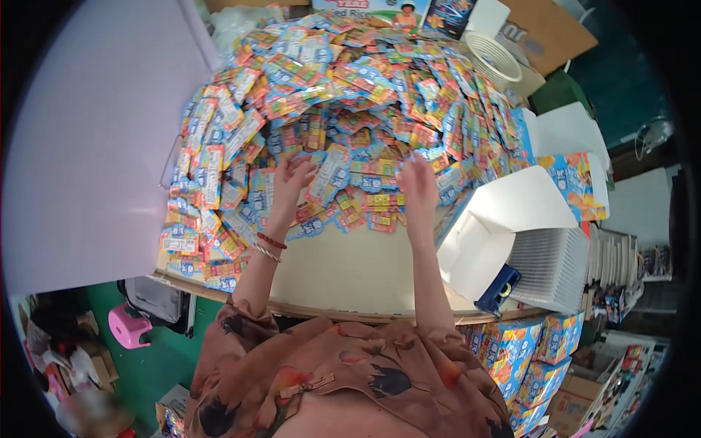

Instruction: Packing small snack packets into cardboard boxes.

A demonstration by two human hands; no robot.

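Observation:
A large heap of small flat blister-type packets [365, 77], printed in blue, red and yellow, covers most of the table. Over its near edge is my left hand [293, 179], fingers curved and apart, nothing visible in it. My right hand [418, 181] hovers just across from it, a little blurred, with thumb and fingers slightly apart and no packet visible between them. Between the two hands lie several loose packets [334, 175]. Whether the fingertips touch any packets cannot be told.
On the right stands an open white box [467, 252] beside a ribbed white tray stack [549, 263] and a dark blue tape dispenser [499, 289]. Blue printed cartons [515, 347] are stacked below. A pale lilac panel [95, 146] borders the left; a pink stool [128, 325] stands on the floor.

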